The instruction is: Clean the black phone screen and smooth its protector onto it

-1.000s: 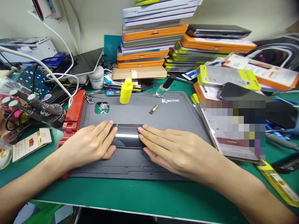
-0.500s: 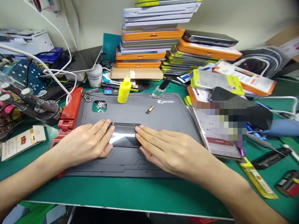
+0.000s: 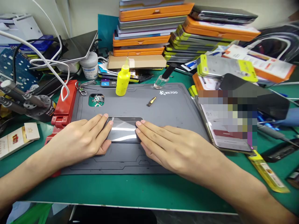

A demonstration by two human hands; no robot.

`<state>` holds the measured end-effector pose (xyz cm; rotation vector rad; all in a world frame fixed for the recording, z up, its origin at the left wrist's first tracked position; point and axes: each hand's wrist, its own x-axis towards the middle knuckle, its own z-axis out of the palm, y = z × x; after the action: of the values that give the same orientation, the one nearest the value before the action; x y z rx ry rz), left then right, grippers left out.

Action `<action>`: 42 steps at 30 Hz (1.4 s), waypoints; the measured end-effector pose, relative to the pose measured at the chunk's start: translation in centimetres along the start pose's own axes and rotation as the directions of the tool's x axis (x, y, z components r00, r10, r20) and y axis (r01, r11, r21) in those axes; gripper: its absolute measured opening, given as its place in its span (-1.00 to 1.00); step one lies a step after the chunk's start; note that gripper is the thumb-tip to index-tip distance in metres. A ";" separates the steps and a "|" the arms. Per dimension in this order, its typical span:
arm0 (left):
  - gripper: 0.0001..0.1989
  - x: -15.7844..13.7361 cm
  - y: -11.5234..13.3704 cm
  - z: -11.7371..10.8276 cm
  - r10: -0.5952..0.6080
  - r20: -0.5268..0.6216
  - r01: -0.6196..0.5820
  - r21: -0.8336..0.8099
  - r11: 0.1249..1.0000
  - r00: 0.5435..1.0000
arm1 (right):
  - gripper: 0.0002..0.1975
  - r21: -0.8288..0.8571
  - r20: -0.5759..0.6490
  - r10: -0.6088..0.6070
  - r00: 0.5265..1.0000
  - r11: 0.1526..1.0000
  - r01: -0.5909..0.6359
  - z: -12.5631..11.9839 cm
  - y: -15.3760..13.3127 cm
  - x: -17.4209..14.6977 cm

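A flat black glossy phone lies face up on the near middle of a grey silicone work mat that covers a green desk. The left hand rests flat over the phone's left end, fingers stretched out and thumb along its near edge; the right hand lies flat on the right end in the same way, its fingertips on the glass. Neither hand is closed around anything; both press open-palmed on the phone, which sits between them.

A small square recess in the mat's far left corner holds a heap of tiny silver screws and metal bits. Behind it, just off the mat, lie steel tweezers. A yellow squeeze bottle with a needle tip stands upright on the mat's far edge, and a clear glass vial with a black cap leans near it. A small brass tip lies loose on the mat. A white round jar stands further back, left of a tall stack of orange and grey flat boxes.
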<state>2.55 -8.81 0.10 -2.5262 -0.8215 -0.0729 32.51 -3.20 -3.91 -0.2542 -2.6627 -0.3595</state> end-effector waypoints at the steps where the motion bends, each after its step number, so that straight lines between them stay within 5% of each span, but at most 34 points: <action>1: -0.59 0.0 0.0 0.0 -0.004 -0.003 0.004 -0.001 1.000 1.000 | -0.74 0.000 0.002 -0.001 1.000 1.000 0.001 -0.1 0.0 0.1; 14: -0.58 0.1 -0.7 0.1 -0.068 -0.037 0.064 -0.095 0.993 0.997 | -0.77 0.005 -0.049 0.029 0.998 1.000 -0.029 -0.5 0.5 0.5; 24: -0.54 -0.9 -2.1 0.8 -0.240 0.076 0.249 -0.418 0.873 0.968 | -0.82 0.110 -0.137 0.109 0.985 0.990 -0.094 -0.3 1.2 0.3; 26: -0.54 -1.0 -2.2 0.8 -0.257 0.100 0.274 -0.466 0.841 0.961 | -0.78 0.196 -0.100 0.179 0.979 0.968 -0.157 -0.3 1.8 -0.2; 32: -0.51 -1.0 -2.7 0.7 -0.278 0.147 0.313 -0.524 0.792 0.949 | -0.12 0.425 0.184 0.468 0.864 0.755 -0.499 0.2 3.7 -1.0; 35: -0.46 -0.9 -2.8 1.0 -0.274 0.192 0.334 -0.534 0.776 0.943 | -0.11 0.498 0.269 0.439 0.857 0.698 -0.514 0.7 4.0 -0.8; 42: -0.42 -0.7 -2.6 1.7 -0.278 0.215 0.351 -0.563 0.748 0.936 | -0.17 0.462 0.241 0.395 0.886 0.756 -0.463 1.4 3.8 -0.8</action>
<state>0.32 -6.60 -0.46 -2.9514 -1.4689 -0.3497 33.58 0.76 -4.72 -0.7207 -2.5954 0.5257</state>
